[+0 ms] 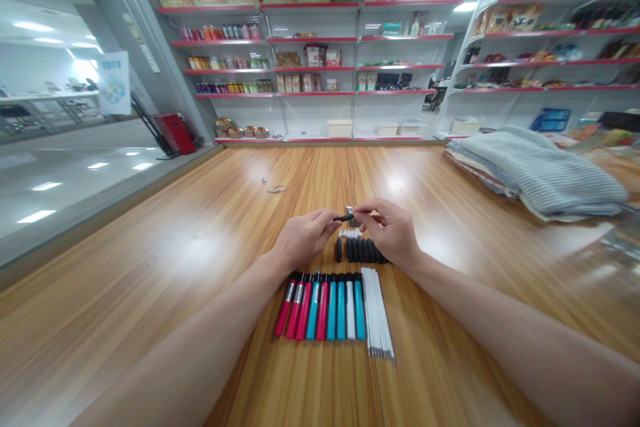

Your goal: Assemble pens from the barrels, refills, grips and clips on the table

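A wood-grained surface fills most of the view, with stocked shelves beyond its far edge; a stack of folded cloth lies at the far right, well apart from the work. The left hand and right hand meet near the middle – the left fingers are pinched together on one end of a short black piece, the right fingers closed round its other end. Nearest the person, a row of pink, teal and white barrels lies side by side, black ends away from the person; a sheaf of thin white rods lies just beside its right end, running the same way.

The held black piece lies roughly crosswise between the two hands, tipped up a little towards the right; neither hand is clearly nearer, and its long axis stands across that of the barrels and of the row of black pieces on the near side of the fingers. Small silver parts show by the right fingertips – whether any is gripped I cannot tell; tiny white pieces sit just short of them.
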`<state>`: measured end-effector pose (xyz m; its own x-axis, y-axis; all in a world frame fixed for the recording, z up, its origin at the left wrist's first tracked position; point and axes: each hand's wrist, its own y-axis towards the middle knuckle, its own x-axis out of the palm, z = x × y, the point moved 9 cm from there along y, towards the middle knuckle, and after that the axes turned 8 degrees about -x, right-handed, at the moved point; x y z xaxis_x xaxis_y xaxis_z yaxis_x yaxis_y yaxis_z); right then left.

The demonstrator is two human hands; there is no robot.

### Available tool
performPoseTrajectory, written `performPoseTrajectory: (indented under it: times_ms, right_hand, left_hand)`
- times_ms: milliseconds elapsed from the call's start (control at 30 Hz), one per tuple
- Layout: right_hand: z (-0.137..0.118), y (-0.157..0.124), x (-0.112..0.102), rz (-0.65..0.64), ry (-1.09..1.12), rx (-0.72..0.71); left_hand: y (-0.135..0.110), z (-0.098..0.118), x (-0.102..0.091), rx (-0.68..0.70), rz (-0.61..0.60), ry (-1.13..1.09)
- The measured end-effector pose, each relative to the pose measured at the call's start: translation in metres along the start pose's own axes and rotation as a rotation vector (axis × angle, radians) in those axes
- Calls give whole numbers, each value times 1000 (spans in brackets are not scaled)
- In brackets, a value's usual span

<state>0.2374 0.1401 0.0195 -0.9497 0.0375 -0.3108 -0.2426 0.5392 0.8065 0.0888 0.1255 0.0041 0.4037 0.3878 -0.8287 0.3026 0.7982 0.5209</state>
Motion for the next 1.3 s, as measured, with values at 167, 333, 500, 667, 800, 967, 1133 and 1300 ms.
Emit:
performPoseTrajectory:
  times_ms: [167, 333, 500, 667, 800, 967, 1133, 1300]
  right_hand:
    - [-11, 1, 4, -85, -35, -75]
    - [-11, 2, 6, -125, -107, -112]
    - [-9, 1, 9, -150, -136, -130]
    - [-14, 0, 13, -204, -150, -212]
    - [-18, -1, 15, -246, -221, -275]
    - [-20, -2, 18, -310, -303, -300]
    - [-19, -2, 22, -374, -341, -295]
    - [-18, -3, 23, -396, -373, -312]
  left_hand:
    - [1, 0, 0, 4, -6, -4]
    - [1, 1, -1, 15, -15, 33]
    - [0, 2, 0, 30, -24, 73]
    - [0, 3, 1, 35, -34, 100]
    - [-1, 5, 0, 43, -44, 125]
    - [-1, 8, 0, 52, -50, 130]
    - [0, 12, 0, 62, -43, 133]
    - [0, 14, 0, 63, -37, 133]
